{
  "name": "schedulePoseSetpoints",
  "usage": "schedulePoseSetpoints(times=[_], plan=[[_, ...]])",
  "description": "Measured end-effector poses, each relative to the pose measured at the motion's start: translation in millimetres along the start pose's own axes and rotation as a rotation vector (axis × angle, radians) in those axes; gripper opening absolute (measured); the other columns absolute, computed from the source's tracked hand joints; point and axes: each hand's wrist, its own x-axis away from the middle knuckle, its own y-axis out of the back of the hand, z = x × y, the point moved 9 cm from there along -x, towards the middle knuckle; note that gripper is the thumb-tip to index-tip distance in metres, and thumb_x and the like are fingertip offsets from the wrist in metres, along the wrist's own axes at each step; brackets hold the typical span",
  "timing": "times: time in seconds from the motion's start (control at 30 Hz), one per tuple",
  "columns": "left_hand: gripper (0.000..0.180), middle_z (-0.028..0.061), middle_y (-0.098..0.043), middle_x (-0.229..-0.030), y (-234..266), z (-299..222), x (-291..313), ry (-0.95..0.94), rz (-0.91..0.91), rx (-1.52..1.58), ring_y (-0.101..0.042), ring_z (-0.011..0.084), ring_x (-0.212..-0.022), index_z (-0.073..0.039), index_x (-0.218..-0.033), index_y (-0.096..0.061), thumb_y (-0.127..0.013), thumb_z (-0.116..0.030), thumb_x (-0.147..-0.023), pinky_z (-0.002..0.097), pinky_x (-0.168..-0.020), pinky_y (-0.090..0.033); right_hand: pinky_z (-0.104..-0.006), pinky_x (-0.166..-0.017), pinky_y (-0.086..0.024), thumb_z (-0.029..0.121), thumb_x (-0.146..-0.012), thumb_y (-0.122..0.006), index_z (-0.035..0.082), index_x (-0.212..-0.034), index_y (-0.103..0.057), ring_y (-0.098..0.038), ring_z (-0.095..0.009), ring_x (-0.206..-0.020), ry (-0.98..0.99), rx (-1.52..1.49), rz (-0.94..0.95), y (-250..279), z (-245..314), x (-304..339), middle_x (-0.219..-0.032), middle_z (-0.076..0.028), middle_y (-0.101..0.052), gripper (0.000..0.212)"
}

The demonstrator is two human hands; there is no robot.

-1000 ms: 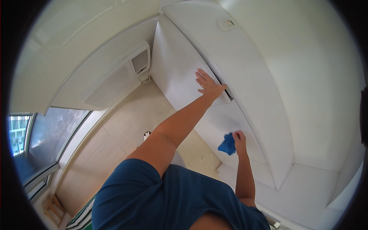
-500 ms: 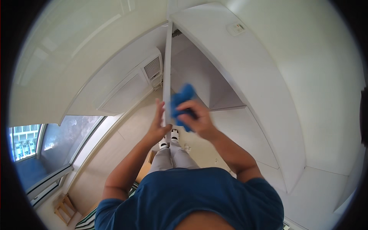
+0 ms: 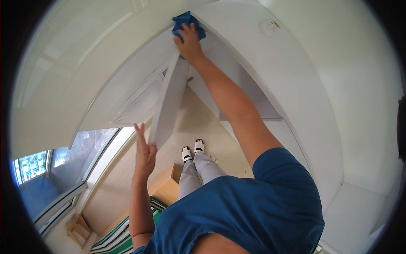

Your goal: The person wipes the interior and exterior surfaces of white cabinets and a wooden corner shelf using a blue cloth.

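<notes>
A pale beige floor (image 3: 198,118) lies below glossy off-white walls, with a metal-framed window (image 3: 31,167) on the left, and on the floor below it stand a small light wooden stool (image 3: 78,230) and a green, white and black striped fabric (image 3: 116,237). A tall white cabinet (image 3: 270,76) fills the right side, and its flat white door panel (image 3: 168,101) stands swung open, edge toward the person. The right arm, in a short dark blue sleeve, stretches far up; the right hand (image 3: 190,44) lies over a crumpled blue cloth (image 3: 185,21), fingers partly spread upon it, though whether they grip its folds cannot be told. The cloth is at the far top end of the door panel, near the cabinet's upper corner. The left hand (image 3: 145,156) is bare and loosely open, fingers extended, just beside the near end of the door panel; contact there cannot be made out.
</notes>
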Motion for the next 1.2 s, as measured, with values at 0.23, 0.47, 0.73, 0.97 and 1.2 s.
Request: schedulePoseSetpoints(times=[0.23, 0.47, 0.73, 0.97, 1.2], plan=[[0.082, 0.0216, -0.021, -0.153, 67, 51, 7, 0.051, -0.372, 0.133, -0.02, 0.0334, -0.142, -0.01, -0.151, 0.003, -0.055, -0.02, -0.094, 0.0453, -0.114, -0.014, -0.0604, -0.111, -0.012, 0.017, -0.093, -0.053, 0.008, -0.113, -0.059, -0.039, -0.035, -0.13, 0.07, -0.512, 0.312, -23, 206, 144, -0.122, -0.013, -0.056, 0.023], [0.089, 0.0243, -0.03, -0.148, 45, -36, 46, -0.22, -0.659, -0.319, -0.033, 0.0379, -0.135, -0.001, -0.149, -0.01, -0.063, 0.002, -0.078, 0.0452, -0.11, -0.025, -0.0425, -0.102, -0.037, 0.018, -0.098, -0.049, 0.003, -0.101, -0.061, -0.058, -0.019, -0.105, -0.904, -1.473, 0.646, 10, 210, 175, -0.103, -0.009, -0.064, 0.02], [0.075, 0.0157, -0.052, -0.105, -101, -53, -17, -0.422, -0.157, -0.015, -0.053, 0.03, -0.101, -0.009, -0.135, -0.05, -0.049, 0.012, -0.063, 0.0345, -0.087, -0.045, -0.0355, -0.09, -0.048, 0.038, -0.095, -0.05, 0.004, -0.119, -0.059, -0.059, -0.021, -0.105, -1.539, -1.479, 0.399, 85, 66, 299, -0.108, -0.013, -0.063, 0.042], [0.083, 0.0102, -0.046, -0.134, -107, 43, -87, -0.041, 0.159, 0.346, -0.043, 0.0248, -0.127, -0.017, -0.15, -0.025, -0.051, 0.005, -0.074, 0.0395, -0.105, -0.034, -0.0294, -0.09, -0.048, 0.02, -0.091, -0.062, 0.002, -0.126, -0.052, -0.062, -0.018, -0.102, -1.337, -1.072, 0.375, 54, -38, 279, -0.116, -0.01, -0.061, 0.04], [0.072, 0.014, -0.041, -0.144, -62, 130, -98, 0.169, 0.242, 0.076, -0.037, 0.0263, -0.135, -0.009, -0.148, -0.028, -0.057, 0.004, -0.083, 0.0391, -0.109, -0.029, -0.0584, -0.102, -0.032, 0.032, -0.094, -0.052, 0.002, -0.132, -0.047, -0.037, -0.042, -0.13, -0.508, 0.484, 0.395, -50, -213, 218, -0.141, -0.025, -0.039, 0.049]])
